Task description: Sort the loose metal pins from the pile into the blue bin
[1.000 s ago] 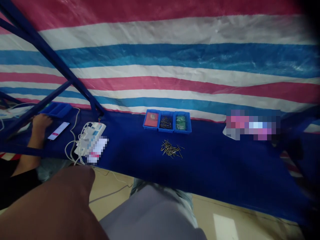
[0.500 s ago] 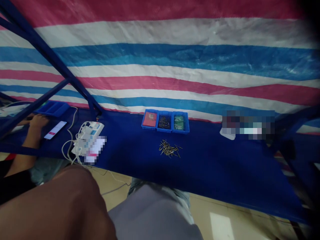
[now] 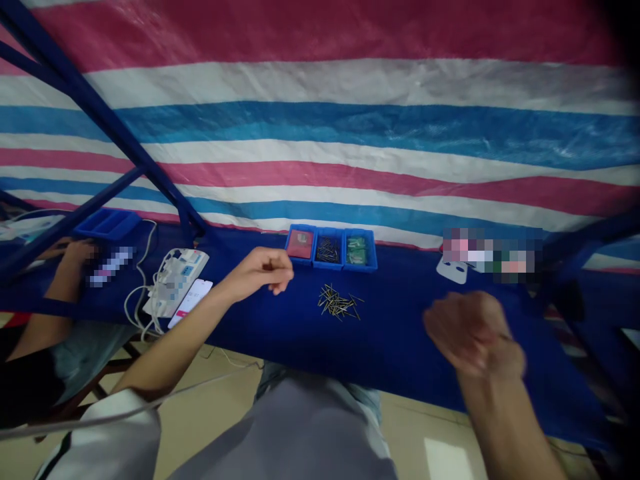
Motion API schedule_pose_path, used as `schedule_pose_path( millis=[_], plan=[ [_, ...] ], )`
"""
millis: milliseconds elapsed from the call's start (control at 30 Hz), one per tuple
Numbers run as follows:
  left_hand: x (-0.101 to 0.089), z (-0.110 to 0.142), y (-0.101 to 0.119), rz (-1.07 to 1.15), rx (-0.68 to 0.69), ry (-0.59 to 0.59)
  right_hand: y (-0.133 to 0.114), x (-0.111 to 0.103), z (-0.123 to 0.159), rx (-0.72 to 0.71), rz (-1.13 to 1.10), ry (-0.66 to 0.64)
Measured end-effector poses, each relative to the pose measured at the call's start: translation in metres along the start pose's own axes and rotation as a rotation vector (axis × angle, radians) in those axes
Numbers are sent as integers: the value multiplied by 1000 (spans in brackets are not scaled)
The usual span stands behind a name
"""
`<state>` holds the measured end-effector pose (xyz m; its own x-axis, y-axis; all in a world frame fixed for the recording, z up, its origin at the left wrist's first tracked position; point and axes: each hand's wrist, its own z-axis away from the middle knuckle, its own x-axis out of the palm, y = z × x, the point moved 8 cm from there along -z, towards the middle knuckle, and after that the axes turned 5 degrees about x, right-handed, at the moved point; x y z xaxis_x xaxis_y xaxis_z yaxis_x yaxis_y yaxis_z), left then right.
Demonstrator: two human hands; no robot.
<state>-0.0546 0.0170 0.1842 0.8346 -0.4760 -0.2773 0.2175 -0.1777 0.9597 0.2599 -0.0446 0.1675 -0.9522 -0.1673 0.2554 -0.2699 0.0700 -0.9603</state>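
My left hand (image 3: pixel 261 275) hangs over the dark blue table cloth (image 3: pixel 400 347), fingers curled, just in front of a blue three-compartment bin (image 3: pixel 330 249). It holds nothing I can see. The bin's left compartment has a red flat item, the middle dark pins, the right green pieces. A loose pile of metal pins (image 3: pixel 337 301) lies on the cloth between my hands, touched by neither. My right hand (image 3: pixel 470 332) is a blurred fist above the cloth at the right.
A co-worker's hand (image 3: pixel 75 253) rests at the far left beside a blurred phone (image 3: pixel 111 265) and a blue tray (image 3: pixel 107 225). A white power strip (image 3: pixel 175 283) with tangled cables sits left of my arm. Blurred items (image 3: pixel 493 250) lie at the right. Blue metal struts and a striped tarp surround the table.
Both my hands have come into view over the table from below. The large brown shape at the lower left has gone. The pins and the bin have not moved.
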Motion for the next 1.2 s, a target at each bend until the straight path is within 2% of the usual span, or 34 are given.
schedule_pose_path(
  millis=[67,133,200,267,300,400,500,600,700,867,967,1033,1200],
  plan=[
    [10,-23,-16,-243,35,-28,16,5,-22,24,-57,6],
    [26,-39,-40,-412,61,-64,42,3,-41,68,39,39],
    [43,-50,-65,-422,65,-112,68,-7,-52,64,304,100],
    [56,-59,-82,-398,92,-126,95,-15,-53,66,667,91],
    [61,-64,-87,-380,115,-125,108,-18,-50,53,775,70],
    [68,-79,-96,-363,180,-75,136,-20,-38,-20,932,-23],
    [78,-93,-105,-341,214,-56,152,-26,-32,-10,1032,16],
    [87,-102,-116,-316,205,-42,161,-26,-34,-5,1095,12],
    [91,-103,-124,-318,209,25,165,-22,-38,-25,1118,-3],
    [86,-93,-138,-355,218,168,165,-27,-45,-56,1085,34],
    [89,-85,-139,-447,282,199,154,-28,-56,-114,1074,72],
    [93,-81,-136,-466,322,189,144,-19,-67,-166,1042,62],
    [93,-78,-129,-426,367,207,137,20,-96,-277,929,-17]
  ],
)
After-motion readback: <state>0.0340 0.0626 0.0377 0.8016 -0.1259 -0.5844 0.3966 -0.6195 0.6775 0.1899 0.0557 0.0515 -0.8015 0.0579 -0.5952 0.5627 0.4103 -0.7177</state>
